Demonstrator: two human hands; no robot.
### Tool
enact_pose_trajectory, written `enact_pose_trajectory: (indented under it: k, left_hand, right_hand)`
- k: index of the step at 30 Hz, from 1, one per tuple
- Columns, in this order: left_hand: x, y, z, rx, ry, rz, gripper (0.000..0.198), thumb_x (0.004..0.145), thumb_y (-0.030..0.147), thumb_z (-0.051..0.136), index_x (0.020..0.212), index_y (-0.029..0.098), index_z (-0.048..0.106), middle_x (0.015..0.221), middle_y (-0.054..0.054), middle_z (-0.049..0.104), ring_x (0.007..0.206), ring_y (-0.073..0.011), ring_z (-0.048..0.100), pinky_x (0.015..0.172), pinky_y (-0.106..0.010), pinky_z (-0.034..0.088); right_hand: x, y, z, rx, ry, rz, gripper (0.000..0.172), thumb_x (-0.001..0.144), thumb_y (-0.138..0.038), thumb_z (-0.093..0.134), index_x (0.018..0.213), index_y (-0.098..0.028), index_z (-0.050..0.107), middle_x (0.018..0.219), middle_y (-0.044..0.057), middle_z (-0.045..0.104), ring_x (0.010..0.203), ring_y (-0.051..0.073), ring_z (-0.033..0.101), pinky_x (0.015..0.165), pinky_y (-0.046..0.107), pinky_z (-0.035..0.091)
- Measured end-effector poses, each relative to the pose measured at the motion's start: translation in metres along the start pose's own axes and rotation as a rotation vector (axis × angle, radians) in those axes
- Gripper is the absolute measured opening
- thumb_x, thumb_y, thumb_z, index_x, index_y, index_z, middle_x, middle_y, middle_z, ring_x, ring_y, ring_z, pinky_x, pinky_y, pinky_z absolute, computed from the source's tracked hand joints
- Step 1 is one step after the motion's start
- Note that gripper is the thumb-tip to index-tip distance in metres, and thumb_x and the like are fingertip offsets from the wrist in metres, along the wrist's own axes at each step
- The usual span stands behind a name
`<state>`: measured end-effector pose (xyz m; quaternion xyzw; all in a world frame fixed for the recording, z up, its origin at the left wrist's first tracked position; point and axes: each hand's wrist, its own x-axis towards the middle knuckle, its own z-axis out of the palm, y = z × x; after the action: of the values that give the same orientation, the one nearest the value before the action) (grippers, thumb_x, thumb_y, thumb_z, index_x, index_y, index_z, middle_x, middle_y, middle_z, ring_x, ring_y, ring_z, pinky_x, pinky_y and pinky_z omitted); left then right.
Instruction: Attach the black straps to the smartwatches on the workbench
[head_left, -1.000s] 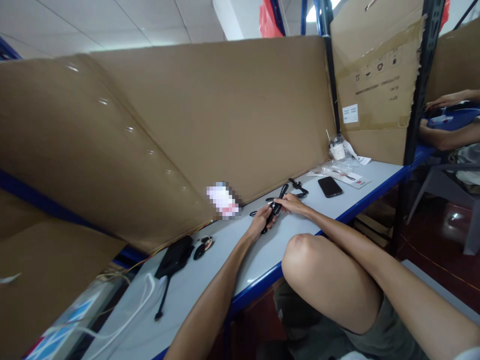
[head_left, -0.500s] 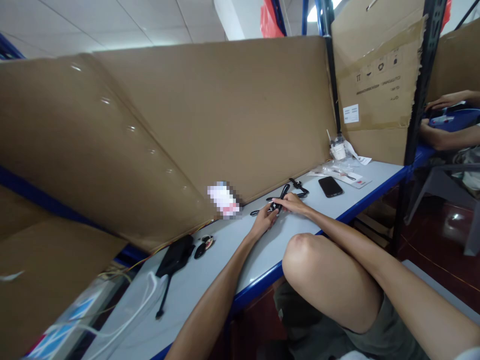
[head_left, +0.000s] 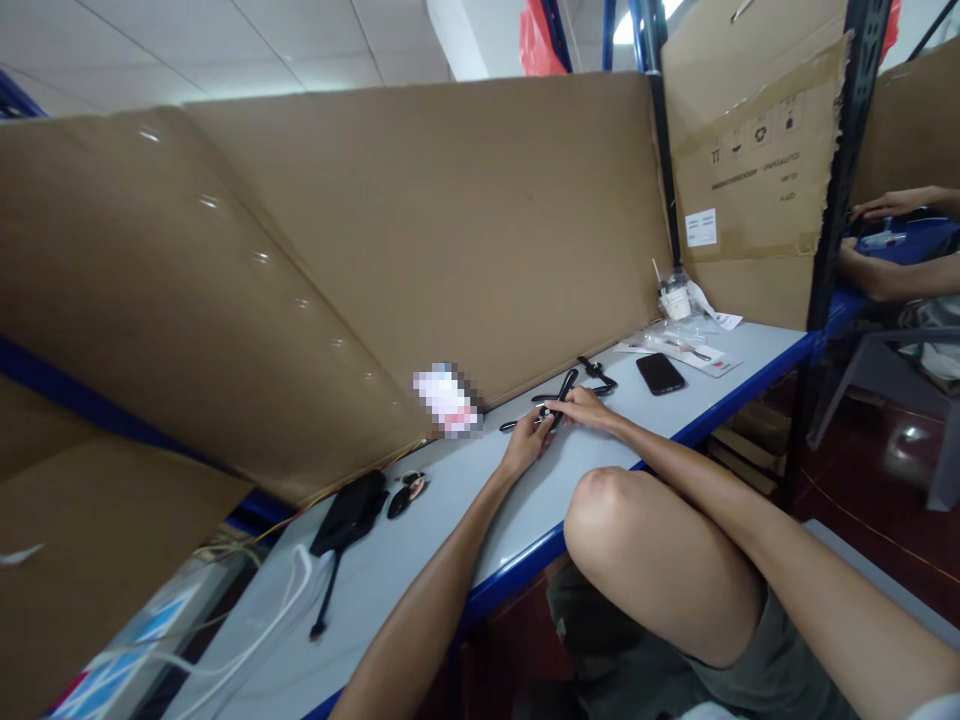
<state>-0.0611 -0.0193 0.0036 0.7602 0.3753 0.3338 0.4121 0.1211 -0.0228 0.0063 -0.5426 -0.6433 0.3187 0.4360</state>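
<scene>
On the grey tabletop [head_left: 480,510], my two hands meet over a small dark tool with slim, glossy black handles [head_left: 568,384] and a shiny metal part in the middle. Its exact kind is too small to make out. My left hand [head_left: 527,446] has its fingers closed on the lower part. From the other side, my right hand [head_left: 586,408] pinches the tool near its middle. Another black handle-like piece [head_left: 509,426] sticks out to the left of my left fingers. Just behind my right hand lies a black strapped item, perhaps a wristwatch [head_left: 596,372].
Rightward lie a black phone [head_left: 661,374], a flat package [head_left: 712,360] and a plastic cup [head_left: 676,300]. Leftward are a black pouch [head_left: 360,508], sunglasses [head_left: 405,496] and white cables [head_left: 262,640]. Cardboard [head_left: 450,230] walls the back. Another person's hands [head_left: 892,205] show far right.
Very little differs. My left fingers have shifted slightly around the tool's middle, while both hands stay in the same place on it.
</scene>
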Motion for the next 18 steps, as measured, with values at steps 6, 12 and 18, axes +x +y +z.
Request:
enact_pose_trajectory:
  k: [6,12,18]
  left_hand:
    - [-0.0013,0.0013,-0.0014,-0.065,-0.032,-0.02,0.053,0.091,0.067,0.061,0.103,0.016,0.06,0.054,0.008,0.044,0.036,-0.0061,0.034,0.034,-0.018,0.025]
    - [-0.0048,0.008,-0.0028,-0.119,-0.099,-0.013,0.055,0.093,0.069,0.058,0.106,0.016,0.06,0.059,0.008,0.046,0.036,-0.0055,0.033,0.034,-0.019,0.027]
    - [-0.0049,0.0081,-0.003,-0.161,-0.09,-0.022,0.056,0.092,0.071,0.054,0.103,0.016,0.058,0.061,0.006,0.049,0.037,-0.006,0.034,0.034,-0.02,0.027]
  right_hand:
    - [0.0012,0.0008,-0.0012,0.029,-0.028,0.01,0.049,0.093,-0.049,0.069,0.057,-0.016,0.064,0.054,0.002,0.063,0.05,0.011,0.055,0.053,0.024,0.038]
    - [-0.0005,-0.0037,-0.0025,0.036,-0.03,0.021,0.048,0.09,-0.05,0.072,0.058,-0.016,0.064,0.055,0.002,0.064,0.049,0.011,0.054,0.053,0.024,0.039]
    - [-0.0025,-0.0065,-0.0039,0.084,-0.038,0.013,0.048,0.091,-0.049,0.071,0.058,-0.016,0.063,0.055,0.002,0.064,0.048,0.011,0.054,0.055,0.024,0.04]
